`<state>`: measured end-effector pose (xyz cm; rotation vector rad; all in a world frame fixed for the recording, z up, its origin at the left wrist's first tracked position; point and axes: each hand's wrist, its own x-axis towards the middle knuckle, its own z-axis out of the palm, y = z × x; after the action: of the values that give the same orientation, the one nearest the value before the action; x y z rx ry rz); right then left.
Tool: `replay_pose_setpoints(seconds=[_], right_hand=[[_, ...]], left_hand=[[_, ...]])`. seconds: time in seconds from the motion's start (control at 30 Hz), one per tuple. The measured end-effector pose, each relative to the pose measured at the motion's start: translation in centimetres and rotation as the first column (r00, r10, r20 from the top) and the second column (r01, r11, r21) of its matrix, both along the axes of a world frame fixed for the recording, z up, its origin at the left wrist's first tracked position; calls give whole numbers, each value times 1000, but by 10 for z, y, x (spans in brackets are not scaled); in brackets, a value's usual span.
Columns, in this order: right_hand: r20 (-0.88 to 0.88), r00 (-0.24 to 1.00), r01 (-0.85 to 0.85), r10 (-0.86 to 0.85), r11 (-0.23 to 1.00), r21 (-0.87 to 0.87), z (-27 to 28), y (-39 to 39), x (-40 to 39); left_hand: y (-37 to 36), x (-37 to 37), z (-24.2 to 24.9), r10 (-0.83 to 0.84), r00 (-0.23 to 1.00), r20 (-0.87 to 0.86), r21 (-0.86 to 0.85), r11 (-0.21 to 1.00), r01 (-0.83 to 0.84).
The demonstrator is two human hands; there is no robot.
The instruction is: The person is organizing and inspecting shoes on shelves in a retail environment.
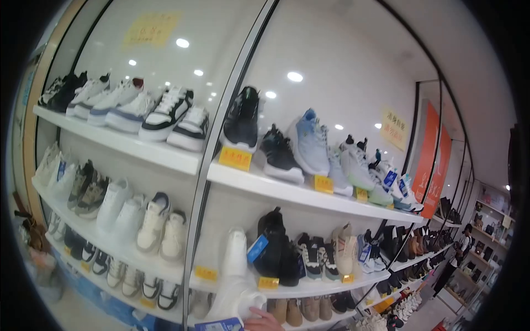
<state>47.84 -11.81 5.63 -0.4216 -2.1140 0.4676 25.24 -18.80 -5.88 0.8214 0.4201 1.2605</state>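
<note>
At the bottom edge, my right hand [264, 321] is partly in view with its fingers closed at the opening of a white sneaker [234, 298]. A blue tag [220, 325] shows at the sneaker's lower side. Just above it, another white sneaker [236, 251] stands on the lower shelf, beside black sneakers [271, 231] with a blue tag. My left hand is out of view.
White shelves [309, 193] hold rows of shoes with yellow price cards [236, 158]. A metal upright [221, 121] divides the racks. A person [458, 254] stands far right near wall shelves [488, 237]. An orange poster [432, 160] hangs behind.
</note>
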Motion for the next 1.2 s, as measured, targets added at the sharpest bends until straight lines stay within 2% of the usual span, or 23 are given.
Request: replay_pose_setpoints(seconds=[0.03,0.07,0.1,0.13,0.17,0.2,0.27,0.3,0.33,0.43,0.47,0.5,0.53,0.6,0.63,0.7,0.73,0.8,0.83,0.93,1.07,1.2], right_hand=[[27,999,19,-19,1000,-1,7,0,5],[42,997,65,-71,988,140,31,-3,6],[60,989,131,-135,990,60,49,-16,5],[0,988,151,-155,959,241,65,-16,1],[120,991,61,-66,997,45,45,-23,13],[95,993,68,-73,996,54,47,-24,11],[102,988,108,-114,992,61,51,-27,11],[87,988,117,-124,989,87,51,-28,10],[85,988,121,-129,988,91,57,-29,8],[73,983,155,-166,979,135,63,-28,9],[58,979,186,-195,974,130,62,-29,10],[50,972,220,-229,966,136,62,-28,11],[44,964,253,-262,956,146,63,-27,11],[35,945,316,-326,933,174,64,-24,12],[23,943,323,-333,927,190,63,-22,13],[27,935,342,-354,918,200,63,-19,13],[28,933,344,-359,913,220,63,-19,12],[33,933,343,-358,915,210,62,-21,9],[49,933,337,-356,914,226,61,-21,7],[65,936,322,-346,916,240,55,-18,4],[47,941,319,-336,922,218,52,-16,-2],[89,930,333,-357,919,209,50,-18,-8]], left_hand=[[6,3,14,-34,998,43,54,998,32],[9,-6,26,20,950,-312,-11,1000,-25],[-1,-5,53,10,951,-310,-83,996,-37],[-10,-1,80,-34,966,-258,-110,994,5],[-12,-3,74,-33,958,-286,-106,994,3],[-15,-4,68,-32,949,-315,-101,995,0],[-13,-2,40,22,963,-267,-41,999,-35],[-13,-3,31,72,946,-316,-13,997,-80],[-13,-3,35,54,946,-319,-45,996,-72],[-9,-4,35,65,940,-334,32,998,-58],[-7,-1,38,93,941,-326,29,996,-88],[-2,-2,36,139,897,-419,123,988,-96],[-3,11,67,298,892,-339,209,949,-238],[1,25,82,386,911,-147,224,910,-350],[1,25,87,369,917,-153,215,918,-333],[-1,26,93,482,866,-137,350,841,-413],[-2,25,93,471,870,-145,336,851,-404],[-3,23,92,458,798,-392,368,873,-320],[-1,23,84,451,780,-435,370,879,-302],[-2,25,76,490,744,-454,370,863,-343],[-8,26,76,543,799,-258,311,830,-463],[-7,23,77,583,755,-301,269,811,-519]])
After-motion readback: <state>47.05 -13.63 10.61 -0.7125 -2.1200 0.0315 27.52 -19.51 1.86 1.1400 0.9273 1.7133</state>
